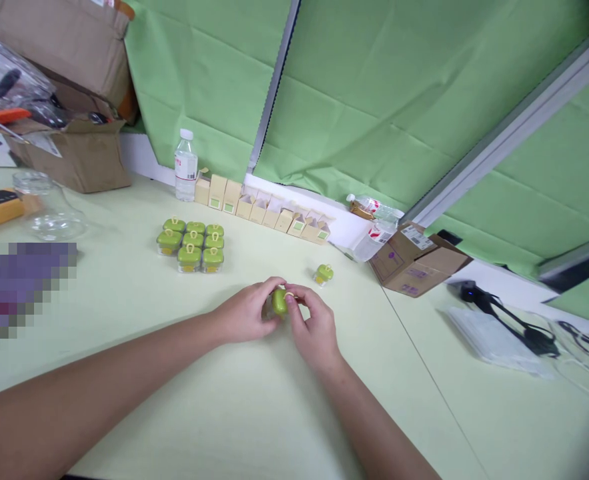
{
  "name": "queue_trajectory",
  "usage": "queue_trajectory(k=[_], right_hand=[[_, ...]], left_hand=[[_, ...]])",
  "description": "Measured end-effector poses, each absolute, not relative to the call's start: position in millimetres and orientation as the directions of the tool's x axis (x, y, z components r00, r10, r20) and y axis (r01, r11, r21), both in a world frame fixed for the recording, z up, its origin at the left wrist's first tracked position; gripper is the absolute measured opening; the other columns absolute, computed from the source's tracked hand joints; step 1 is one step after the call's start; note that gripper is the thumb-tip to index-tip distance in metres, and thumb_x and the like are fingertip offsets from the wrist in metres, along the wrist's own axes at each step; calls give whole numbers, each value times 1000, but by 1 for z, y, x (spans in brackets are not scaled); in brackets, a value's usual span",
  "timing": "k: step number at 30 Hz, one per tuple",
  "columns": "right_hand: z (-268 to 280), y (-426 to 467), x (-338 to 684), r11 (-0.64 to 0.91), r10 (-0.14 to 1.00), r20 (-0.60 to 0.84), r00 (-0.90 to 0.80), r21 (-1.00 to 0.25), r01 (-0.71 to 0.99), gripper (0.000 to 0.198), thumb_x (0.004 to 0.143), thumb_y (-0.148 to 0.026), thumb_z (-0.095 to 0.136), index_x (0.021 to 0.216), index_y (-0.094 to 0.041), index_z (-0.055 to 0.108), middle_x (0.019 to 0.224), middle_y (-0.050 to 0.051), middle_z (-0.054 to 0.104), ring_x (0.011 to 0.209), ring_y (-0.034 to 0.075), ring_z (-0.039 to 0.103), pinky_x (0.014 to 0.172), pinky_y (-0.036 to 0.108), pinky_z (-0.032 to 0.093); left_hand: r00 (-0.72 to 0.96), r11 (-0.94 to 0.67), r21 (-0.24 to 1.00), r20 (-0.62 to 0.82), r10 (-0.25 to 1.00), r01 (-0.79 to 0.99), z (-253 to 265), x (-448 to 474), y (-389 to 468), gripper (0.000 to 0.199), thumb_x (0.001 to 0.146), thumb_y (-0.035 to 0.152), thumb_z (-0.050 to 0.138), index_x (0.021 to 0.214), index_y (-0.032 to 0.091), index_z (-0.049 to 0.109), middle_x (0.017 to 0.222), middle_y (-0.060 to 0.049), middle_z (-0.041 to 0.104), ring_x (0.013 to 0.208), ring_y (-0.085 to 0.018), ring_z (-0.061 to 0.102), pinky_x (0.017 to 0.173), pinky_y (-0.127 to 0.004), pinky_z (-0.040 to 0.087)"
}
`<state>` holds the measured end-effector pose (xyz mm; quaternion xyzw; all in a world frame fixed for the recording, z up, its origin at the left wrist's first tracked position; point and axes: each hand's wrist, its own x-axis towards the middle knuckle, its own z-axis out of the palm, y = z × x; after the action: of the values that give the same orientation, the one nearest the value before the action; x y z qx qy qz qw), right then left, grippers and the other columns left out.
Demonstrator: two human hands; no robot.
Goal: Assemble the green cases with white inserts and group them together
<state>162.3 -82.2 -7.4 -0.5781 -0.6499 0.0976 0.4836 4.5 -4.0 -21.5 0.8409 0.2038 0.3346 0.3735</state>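
Note:
A small clear jar with a green lid is between my two hands, above the middle of the table. My left hand is closed around its left side. The thumb and forefinger of my right hand pinch the pale loop on top of the lid. One similar green-lidded jar stands alone behind my right hand. To the left, several more green-lidded jars are grouped closely in rows, each with a pale loop on its lid.
A row of small cream cartons, several with open tops, lines the wall beside an upright water bottle. Tilted bottles and a cardboard box are at the back right. Cables lie far right; a glass vessel stands left.

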Motion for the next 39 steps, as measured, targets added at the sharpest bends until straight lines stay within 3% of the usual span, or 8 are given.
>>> queue_trajectory(k=[6, 16, 23, 30, 39], right_hand=[[-9, -78, 164, 233, 909, 393, 139, -756, 612, 18, 96, -30, 53, 105, -24, 67, 104, 5, 73, 95, 21, 69, 90, 38, 56], [-16, -75, 165, 185, 949, 293, 116, -817, 545, 21, 95, -32, 52, 109, -23, 65, 107, 6, 71, 97, 21, 68, 84, 37, 57], [-16, -74, 166, 150, 965, 229, 125, -879, 453, 19, 94, -39, 55, 99, -21, 63, 96, 4, 69, 87, 19, 68, 76, 31, 55], [-17, -68, 168, 145, 970, 191, 153, -952, 268, 28, 85, -48, 67, 89, -20, 63, 89, 4, 71, 79, 19, 67, 70, 30, 55], [-12, -68, 166, 125, 974, 165, 155, -962, 241, 33, 80, -53, 70, 83, -21, 64, 78, 2, 68, 70, 17, 63, 67, 30, 54]], left_hand=[[707, -637, 766, 402, 582, 89, -24, 5, -4, 49, 78, 16, 60, 124, 25, 47, 102, -2, 66, 83, -18, 63, 71, -28, 47], [693, -628, 768, 382, 611, 130, -30, 5, -2, 58, 78, 19, 63, 133, 25, 43, 119, -6, 66, 101, -23, 66, 88, -34, 52], [635, -667, 730, 447, 630, 148, -32, 6, -1, 58, 79, 22, 64, 133, 23, 44, 130, -10, 56, 113, -25, 60, 91, -36, 52], [650, -645, 754, 429, 627, 124, -30, 4, 0, 49, 86, 27, 62, 131, 23, 44, 123, -9, 62, 115, -24, 60, 93, -37, 51], [635, -589, 807, 431, 642, 48, -27, 8, 2, 37, 81, 19, 63, 117, 23, 55, 110, -6, 64, 102, -20, 64, 85, -32, 53]])
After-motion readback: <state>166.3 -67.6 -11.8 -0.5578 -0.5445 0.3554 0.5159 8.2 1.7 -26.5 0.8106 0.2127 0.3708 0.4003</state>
